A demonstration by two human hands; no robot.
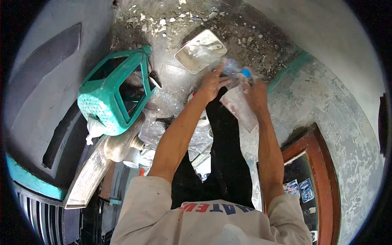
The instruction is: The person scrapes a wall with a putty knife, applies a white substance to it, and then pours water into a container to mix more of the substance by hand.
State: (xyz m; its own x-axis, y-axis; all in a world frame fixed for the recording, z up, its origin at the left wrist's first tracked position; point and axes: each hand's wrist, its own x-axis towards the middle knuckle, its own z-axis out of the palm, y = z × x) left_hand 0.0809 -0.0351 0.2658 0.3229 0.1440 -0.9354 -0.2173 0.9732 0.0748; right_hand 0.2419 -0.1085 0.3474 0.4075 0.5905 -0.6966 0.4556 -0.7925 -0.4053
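Observation:
My left hand (211,84) is closed around what looks like a clear plastic bottle (229,64), somewhat blurred, with colour on its label. Its blue cap (246,73) points toward my right hand (256,96). The fingers of that hand are curled, and a clear plastic bag (239,107) with faint reddish marks hangs below them. Just beyond my left hand, a whitish rectangular tub (191,60) stands on the dirty floor, with something pale inside. Where my right fingers meet the bottle is hard to make out.
A green plastic stool (98,104) lies on its side at the left, a white knotted bag (95,129) against it. Below are a wooden plank (87,175) and a metal vessel (118,148). Rubble (261,53) covers the far floor. A brown wooden frame (326,171) stands at right.

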